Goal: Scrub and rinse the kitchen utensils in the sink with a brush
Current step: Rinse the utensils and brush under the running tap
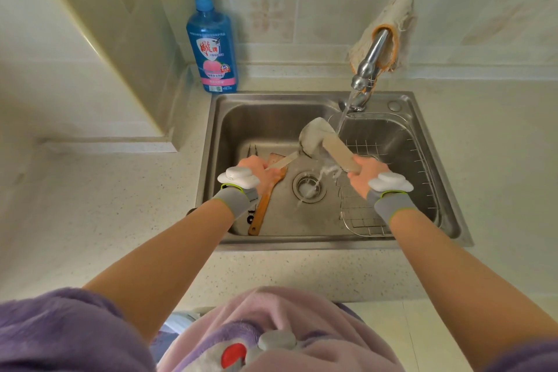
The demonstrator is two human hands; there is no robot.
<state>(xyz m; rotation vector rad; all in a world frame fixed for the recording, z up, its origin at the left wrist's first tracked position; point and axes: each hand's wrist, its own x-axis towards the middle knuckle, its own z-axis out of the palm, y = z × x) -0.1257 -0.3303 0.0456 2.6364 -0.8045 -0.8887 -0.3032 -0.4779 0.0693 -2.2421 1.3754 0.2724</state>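
My left hand (261, 170) grips the flat metal handle of a steel ladle (305, 139), whose bowl is raised over the sink (401, 100). My right hand (363, 170) holds the beige handle of a brush (338, 152); its white head lies inside the ladle bowl. Water runs from the faucet (370, 59) onto the ladle and brush, then splashes toward the drain (308, 187). A wooden spatula (264, 205) lies on the sink floor under my left hand. Metal tongs (252, 149) lie just beyond it.
A wire rack (398, 160) fills the right half of the sink. A blue dish soap bottle (211, 39) stands on the counter behind the sink's left corner. A cloth (395, 15) hangs on the wall behind the faucet. Speckled countertop surrounds the sink.
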